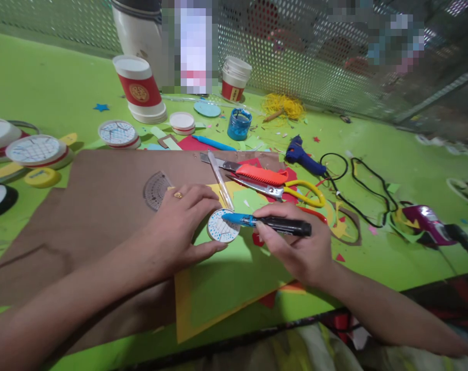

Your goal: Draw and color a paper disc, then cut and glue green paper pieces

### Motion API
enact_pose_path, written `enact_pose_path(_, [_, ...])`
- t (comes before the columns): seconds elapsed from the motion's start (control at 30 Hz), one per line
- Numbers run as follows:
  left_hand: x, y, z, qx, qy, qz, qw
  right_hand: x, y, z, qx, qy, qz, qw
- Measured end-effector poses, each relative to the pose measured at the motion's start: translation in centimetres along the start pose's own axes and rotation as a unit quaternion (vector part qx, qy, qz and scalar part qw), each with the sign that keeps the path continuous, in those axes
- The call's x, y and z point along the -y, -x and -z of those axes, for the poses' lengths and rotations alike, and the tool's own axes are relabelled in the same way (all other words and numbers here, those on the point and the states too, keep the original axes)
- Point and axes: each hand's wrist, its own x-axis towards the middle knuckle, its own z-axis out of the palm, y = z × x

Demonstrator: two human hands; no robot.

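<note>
A green counter (40, 77) bears brown cardboard (106, 190) at left and green paper (226, 283) at lower centre. Right of centre, the right hand (301, 257) has its grip around a blue-and-black marker (272, 223); the left hand (185, 221) pinches, mid-frame, a blue-dotted white disc (223, 233) under the marker's tip.

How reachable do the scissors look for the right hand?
Probably yes: the scissors lie mostly uncovered just beyond the right hand, though the marker it holds would likely need setting down first.
</note>
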Motion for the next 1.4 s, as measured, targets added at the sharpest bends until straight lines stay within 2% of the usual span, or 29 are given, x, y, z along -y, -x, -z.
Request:
enact_pose_path(0.13, [0.1,0.0,-0.08,0.001,-0.001,-0.001,1.0,0.01,-0.04,-0.04,0.003,0.0,-0.001,1.0])
enact_pose_path(0.37, [0.19,-0.02,-0.22,0.003,-0.001,-0.002,1.0,-0.53,0.12,0.67,-0.064,-0.018,-0.014,0.998])
enact_pose_path(0.57, [0.15,0.01,-0.2,0.009,0.001,0.004,1.0,-0.75,-0.05,0.67,-0.05,-0.018,-0.027,0.998])
enact_pose_path(0.83, [0.0,0.05,0.2,0.01,0.01,0.004,1.0,-0.09,-0.23,0.07,-0.02,-0.016,0.003,1.0])
enact_pose_path(1.23, [0.15,0.03,-0.11,0.004,0.006,-0.002,1.0,-0.37,-0.35,0.04,-0.019,-0.004,0.008,1.0])
enact_pose_path(1.4, [0.23,0.0,-0.27,-0.006,0.007,-0.01,1.0,-0.67,-0.14,0.14,-0.031,-0.019,-0.012,0.999])
